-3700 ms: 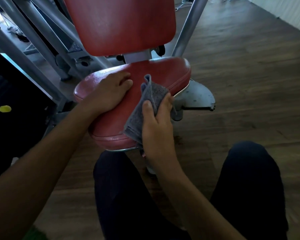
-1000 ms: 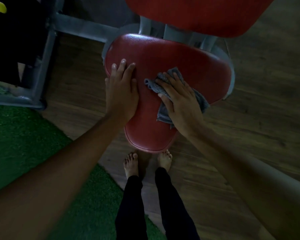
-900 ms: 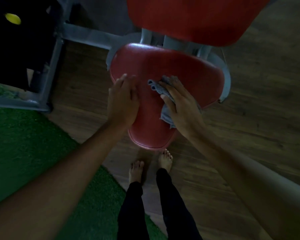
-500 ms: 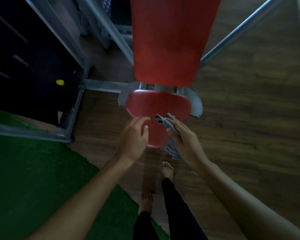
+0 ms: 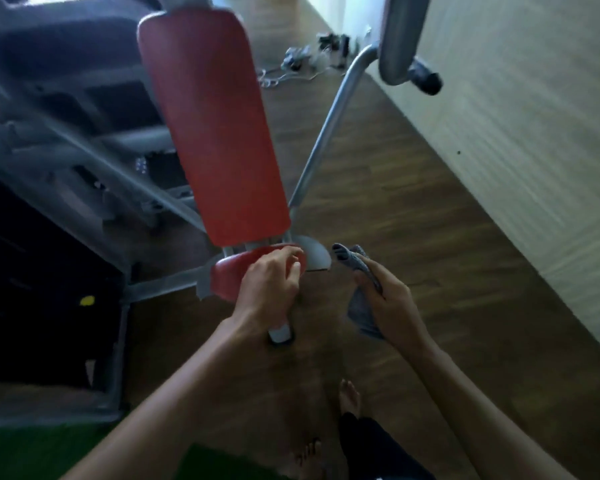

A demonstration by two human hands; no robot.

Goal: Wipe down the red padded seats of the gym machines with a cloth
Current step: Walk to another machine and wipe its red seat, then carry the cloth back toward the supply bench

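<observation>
Holding cloth [image 5: 355,268] off the seat [image 5: 227,277], just right of it, bunched in gripping right hand [image 5: 392,299] | left hand [image 5: 271,282] rests loose-fingered on seat's front | seat seemingly done; backrest [image 5: 212,126] above seat probably left

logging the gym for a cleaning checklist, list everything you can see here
red padded backrest: 1, red, upright at centre
red padded seat: 1, red, below the backrest
grey cloth: 1, grey, in right hand
grey metal frame tubes: several, grey, around backrest
yellow round marker: 1, yellow, dark stack at left
green turf mat: 1, green, bottom left
brown wooden floor: 1, brown, under everything
loose cables: several, dark and white, far floor
bare feet: 2, bottom centre
left hand: 1, at seat's front edge
right hand: 1, grips the cloth
</observation>
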